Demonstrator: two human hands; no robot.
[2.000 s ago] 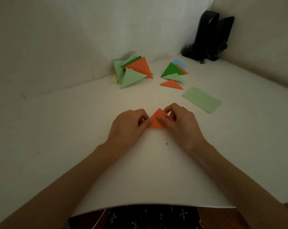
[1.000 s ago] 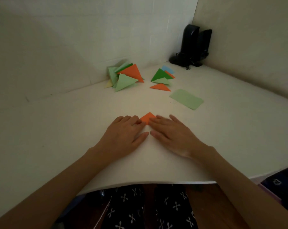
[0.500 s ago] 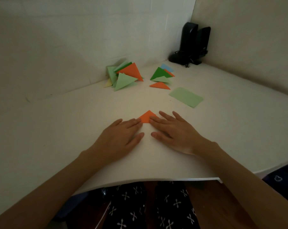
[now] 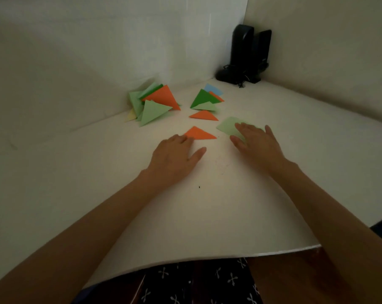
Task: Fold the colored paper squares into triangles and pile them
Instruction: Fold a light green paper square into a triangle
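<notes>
Orange paper is what lies nearest: an orange triangle (image 4: 199, 133), already folded, is laid flat on the white table (image 4: 98, 172), just ahead of the left hand (image 4: 176, 154). That hand is held palm down with its fingers straight. Its fingertips are set on the left corner of the triangle, and nothing is gripped. The right hand (image 4: 256, 143) is likewise held flat and open, fingers straight and slightly spread. It is laid on a light green sheet (image 4: 227, 126), which is unfolded and partly covered by it; no paper is pinched. The sheet is placed just to the right of the orange triangle, apart from it.

Farther off, a second orange triangle (image 4: 204, 115) is seen lying alone. Behind it a small cluster is gathered: a dark green triangle (image 4: 202, 98) over a pale green piece, with an orange piece and a blue sheet (image 4: 214, 88) tucked beneath. To the left, close to the wall, a larger pile (image 4: 155, 104) of green and orange triangles is heaped, with a yellow piece (image 4: 131, 116) showing at its edge. Two black speakers (image 4: 249, 55) are stood upright in the far corner. Dark cloth with white crosses (image 4: 196, 281) is seen below the table's near edge.
</notes>
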